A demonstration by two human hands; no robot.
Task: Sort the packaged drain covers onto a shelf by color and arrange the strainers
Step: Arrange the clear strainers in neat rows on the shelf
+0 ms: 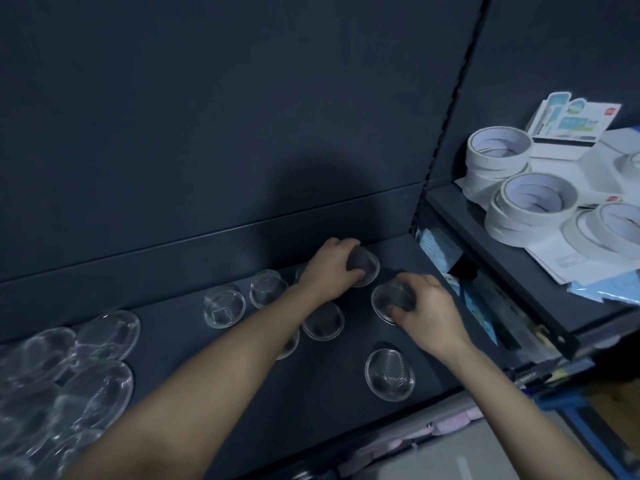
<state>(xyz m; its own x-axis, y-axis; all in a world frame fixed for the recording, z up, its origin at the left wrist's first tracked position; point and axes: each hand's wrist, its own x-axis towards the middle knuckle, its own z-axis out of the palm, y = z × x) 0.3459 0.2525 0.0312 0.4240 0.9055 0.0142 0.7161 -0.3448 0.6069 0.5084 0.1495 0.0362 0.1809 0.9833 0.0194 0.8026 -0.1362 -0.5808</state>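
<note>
A slip is judged the likeliest fault. The domed clear-plastic strainer pack (369,266) is gripped by the left hand (329,268), with fingers curled over its top. It looks smooth and light, so it could be squeezed out sideways or knocked into its neighbours. It is held close against the dark shelf back panel (207,244), towards that panel's right end. A second strainer pack (382,301), a little further forward of the panel, is clasped by the right hand (427,315), with thumb and fingers wrapped round its rim. The two packs are near each other and could be clashed if set down together. Several loose strainer packs (224,304) are spaced unevenly in front of the panel, and one is partly hidden under the left forearm, so a sweeping arm could scatter them.

Each pack is seen as a shallow oval dome, glossy and transparent, with a fine grey mesh bowl inside. Forward of the panel's left end, larger clear packaged drain covers (100,341) are heaped loosely; their colours cannot be told. White tape rolls (498,150) are stacked beyond the panel's right end.
</note>
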